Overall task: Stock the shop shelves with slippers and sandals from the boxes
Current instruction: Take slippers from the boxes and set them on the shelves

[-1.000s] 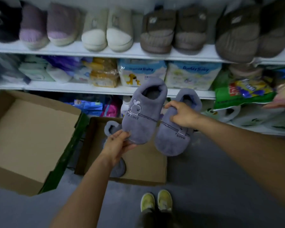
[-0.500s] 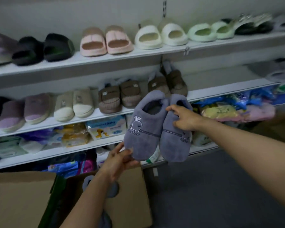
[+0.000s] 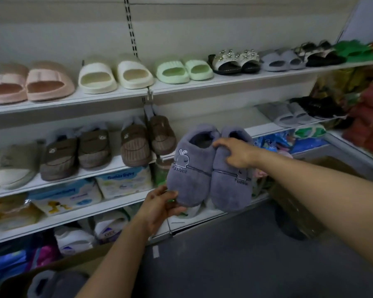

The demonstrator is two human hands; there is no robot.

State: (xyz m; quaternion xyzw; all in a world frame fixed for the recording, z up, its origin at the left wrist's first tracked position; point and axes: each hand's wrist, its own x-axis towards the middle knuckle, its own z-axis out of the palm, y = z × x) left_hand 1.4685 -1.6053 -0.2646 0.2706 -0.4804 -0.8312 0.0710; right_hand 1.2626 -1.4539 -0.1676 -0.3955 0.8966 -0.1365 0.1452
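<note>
The left hand [image 3: 159,206] pinches the toe of the left grey slipper [image 3: 192,166]; the right hand [image 3: 237,152] grips both collars, over the right slipper [image 3: 232,175]. The pair hangs before the middle shelf [image 3: 121,166], beside brown slippers [image 3: 148,139].

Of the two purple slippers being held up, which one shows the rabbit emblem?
The purple slipper on the left, whose toe the left hand grips. Its white rabbit is in full view; the right hand covers that spot on the other purple slipper.

hands [image 3: 159,207] [image 3: 235,154] grip grey slippers [image 3: 209,171] | before brown-slipper shelf [image 3: 108,168]
</note>
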